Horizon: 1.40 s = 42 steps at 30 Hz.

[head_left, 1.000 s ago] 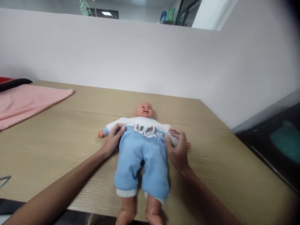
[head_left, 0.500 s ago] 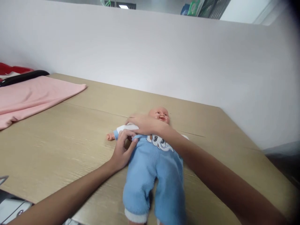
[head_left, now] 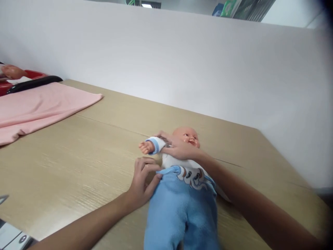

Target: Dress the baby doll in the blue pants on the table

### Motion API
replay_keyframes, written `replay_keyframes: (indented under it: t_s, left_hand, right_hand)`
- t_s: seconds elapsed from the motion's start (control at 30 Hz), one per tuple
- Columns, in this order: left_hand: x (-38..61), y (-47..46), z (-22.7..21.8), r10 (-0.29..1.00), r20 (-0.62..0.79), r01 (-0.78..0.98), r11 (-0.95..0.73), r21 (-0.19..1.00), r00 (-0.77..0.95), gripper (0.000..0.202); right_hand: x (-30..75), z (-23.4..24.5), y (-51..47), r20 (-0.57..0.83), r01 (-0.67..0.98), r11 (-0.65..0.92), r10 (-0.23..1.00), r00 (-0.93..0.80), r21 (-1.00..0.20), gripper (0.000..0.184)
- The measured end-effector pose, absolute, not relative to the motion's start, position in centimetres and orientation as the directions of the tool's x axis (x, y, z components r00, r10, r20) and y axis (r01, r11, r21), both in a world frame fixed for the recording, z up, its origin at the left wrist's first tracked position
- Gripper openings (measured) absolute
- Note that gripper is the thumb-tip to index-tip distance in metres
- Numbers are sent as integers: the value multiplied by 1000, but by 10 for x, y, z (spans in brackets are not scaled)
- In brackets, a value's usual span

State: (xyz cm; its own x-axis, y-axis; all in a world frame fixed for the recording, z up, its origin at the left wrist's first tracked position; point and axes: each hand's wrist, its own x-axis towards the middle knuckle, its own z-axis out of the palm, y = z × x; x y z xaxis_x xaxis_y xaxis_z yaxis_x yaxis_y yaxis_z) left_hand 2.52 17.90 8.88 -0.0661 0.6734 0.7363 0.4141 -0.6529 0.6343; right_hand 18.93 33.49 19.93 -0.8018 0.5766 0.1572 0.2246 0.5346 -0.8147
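Note:
A baby doll [head_left: 191, 137] in a white top and blue fleece trousers [head_left: 182, 211] lies on its back on the wooden table [head_left: 78, 152]. My right hand [head_left: 177, 149] reaches across the doll's chest and is closed on its raised arm, at the white sleeve with a blue cuff [head_left: 156, 144]. My left hand [head_left: 144, 182] rests at the doll's side, its fingers curled on the top edge of the blue trousers. The doll's legs run out of the bottom of the view.
A pink cloth [head_left: 39, 107] lies spread at the table's far left, with a black and red object [head_left: 28, 81] behind it. A white partition wall [head_left: 182, 62] stands along the table's back edge. A small device [head_left: 15, 238] shows at the bottom left corner.
My right hand crossed over from the doll's far side to its other arm and lifted that arm up. My left hand slid down to the trouser waistband. The view shifted closer.

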Motion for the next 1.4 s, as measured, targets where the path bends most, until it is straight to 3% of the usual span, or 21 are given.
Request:
replay_keyframes:
  t_s: [0.13, 0.27, 0.37, 0.43, 0.53, 0.7, 0.8, 0.93, 1.07, 1.27, 1.4]
  left_hand:
    - [21, 176, 81, 601, 791, 465, -671, 577, -115, 18]
    - [21, 177, 80, 612, 773, 282, -722, 632, -169, 20]
    - [23, 181, 83, 710, 655, 98, -656, 749, -257, 11]
    - [24, 185, 86, 814, 489, -1, -516, 857, -314, 17]
    - [24, 191, 91, 896, 281, -60, -320, 946, -345, 36]
    - [20, 198, 93, 928, 197, -114, -243, 963, -315, 46]
    - [18, 207, 88, 950, 135, -168, -188, 968, -283, 50]
    - [15, 226, 83, 970, 40, -292, -111, 950, -239, 61]
    - [11, 241, 83, 996, -84, -452, 61, 890, -30, 67]
    - [3, 254, 85, 995, 92, -302, -96, 948, -29, 57]
    - [0, 265, 90, 996, 70, -283, -50, 958, 60, 53]
  right_hand:
    - [207, 195, 335, 128, 206, 481, 574, -809, -852, 27]
    - [208, 193, 326, 253, 146, 624, 504, -826, -768, 30]
    - [205, 194, 319, 306, 118, 702, 448, -840, -702, 37]
    - [205, 195, 313, 290, 137, 721, 434, -853, -679, 39]
    - [209, 198, 299, 287, 241, 729, 518, -806, -640, 36]
    - [219, 200, 267, 202, 475, 616, 719, -665, -628, 25]
    - [218, 195, 258, 123, 519, 512, 783, -610, -684, 21]
    - [215, 184, 269, 40, 392, 321, 815, -579, -862, 36]
    - [217, 172, 284, 29, 188, 152, 844, -535, -970, 52]
    - [225, 155, 290, 31, 38, 56, 881, -472, -998, 57]
    - [226, 151, 290, 65, -23, 61, 877, -477, -998, 58]
